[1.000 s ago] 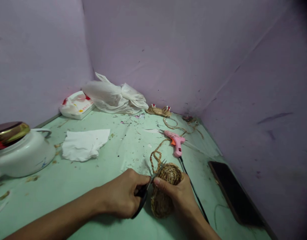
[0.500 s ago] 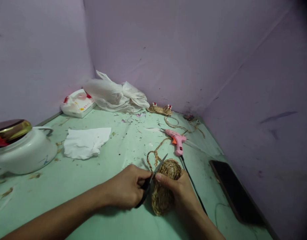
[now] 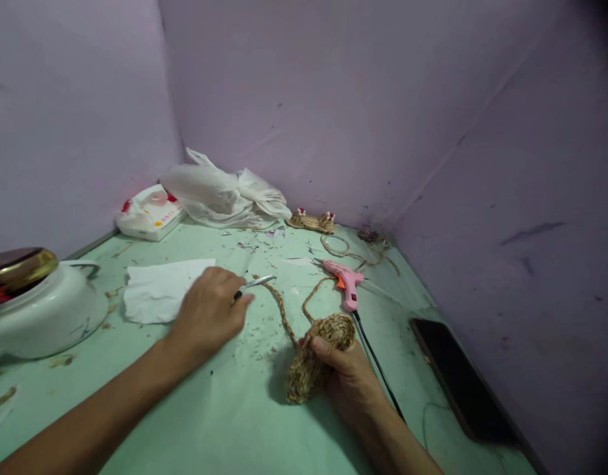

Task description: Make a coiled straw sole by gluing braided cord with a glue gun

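Observation:
My left hand (image 3: 209, 305) is over the table beside the white paper, its fingers closed around the dark handles of a pair of scissors (image 3: 259, 282). The metal blades point to the right, near the tip of a braided cord (image 3: 282, 310). My right hand (image 3: 350, 376) grips a coiled, sole-shaped piece of braided straw (image 3: 313, 363), thumb on its upper face and the other fingers hidden behind. From that piece the cord runs up along the table. A pink glue gun (image 3: 346, 280) lies just beyond my right hand.
A white pot (image 3: 46, 313) stands at the left, near crumpled paper (image 3: 155, 290). A plastic bag (image 3: 219, 194), a tissue pack (image 3: 152, 211) and a small straw item with red-and-white beads (image 3: 311, 222) lie at the back. The glue gun's cable and a phone (image 3: 459, 379) are at the right.
My left hand has moved left and away from the straw piece with the scissors, whose blades now lie lower toward the table. The straw piece has shifted slightly left and tilted in my right hand.

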The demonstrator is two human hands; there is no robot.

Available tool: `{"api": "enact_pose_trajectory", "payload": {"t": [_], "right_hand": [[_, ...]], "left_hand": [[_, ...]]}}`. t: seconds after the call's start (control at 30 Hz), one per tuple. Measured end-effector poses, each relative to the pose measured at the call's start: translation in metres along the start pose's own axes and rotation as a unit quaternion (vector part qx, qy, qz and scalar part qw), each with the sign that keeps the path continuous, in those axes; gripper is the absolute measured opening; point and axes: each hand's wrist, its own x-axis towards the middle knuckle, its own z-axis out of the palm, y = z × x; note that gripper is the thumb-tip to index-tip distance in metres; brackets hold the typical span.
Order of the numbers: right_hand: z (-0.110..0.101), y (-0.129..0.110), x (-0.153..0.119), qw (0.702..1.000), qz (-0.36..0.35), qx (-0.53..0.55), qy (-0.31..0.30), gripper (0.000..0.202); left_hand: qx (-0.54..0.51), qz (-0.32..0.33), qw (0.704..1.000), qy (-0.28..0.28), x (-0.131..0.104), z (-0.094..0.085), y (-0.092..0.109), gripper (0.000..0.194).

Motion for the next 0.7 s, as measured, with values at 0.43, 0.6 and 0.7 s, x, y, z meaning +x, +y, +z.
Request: {"api": "enact_pose_trajectory", "payload": {"t": [0.43,0.6,0.7], "right_hand": [[0.004,-0.003,0.005,0.99,-0.126,-0.062,-0.023,0.044],[-0.035,-0.059,0.013,0.845,-0.198,-0.45,0.213,0.042],[-0.061,-0.085,0.024,0.789,-0.155,-0.535,0.26,0.035]], "left_hand": [[-0.145,0.285,0.936,0.147,-0.035,0.027,0.026,0.047],[-0.102,0.316,0.934,0.129,-0.024,0.026,0.009,0.053],[-0.075,0.335,0.928,0.141,-0.023,0.028,0.005,0.06]]}}
